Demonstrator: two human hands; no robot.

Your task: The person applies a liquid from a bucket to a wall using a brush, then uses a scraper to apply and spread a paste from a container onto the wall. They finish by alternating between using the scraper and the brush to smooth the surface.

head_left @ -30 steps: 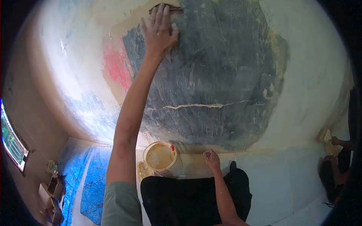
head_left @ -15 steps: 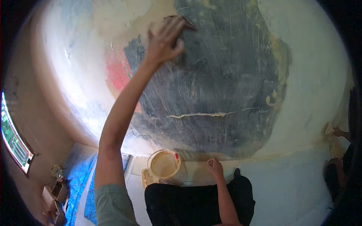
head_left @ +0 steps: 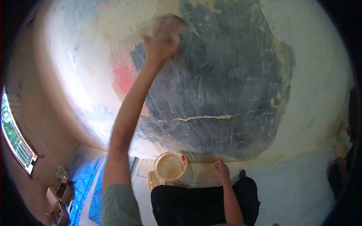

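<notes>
My left hand (head_left: 162, 43) is raised high against the wall (head_left: 313, 94), smeared by motion. Its fingers press a dark, thin flat piece (head_left: 180, 20) to the surface, at the upper left border of a dark grey patch (head_left: 222, 83); blur hides whether this piece is a sheet or a blade. Low down, over my dark-clothed lap (head_left: 188, 203), my right hand (head_left: 221, 170) has its fingers curled together, and what they hold, if anything, cannot be made out. Just left of it stands a bucket (head_left: 162, 171) with pale tan residue inside and a red spot on its rim.
A pale crack (head_left: 207, 117) runs across the grey patch, and a red patch (head_left: 125, 77) lies left of it. A tan tray (head_left: 154, 180) sits beside the bucket. Blue sheeting (head_left: 81, 177), cardboard boxes (head_left: 56, 199) and a window (head_left: 17, 135) are leftward. Another person (head_left: 339, 175) is at far right.
The whole view has shifted a little right and down. My left hand keeps moving with the flat piece on the wall, now more blurred. My right hand stays curled above my lap.
</notes>
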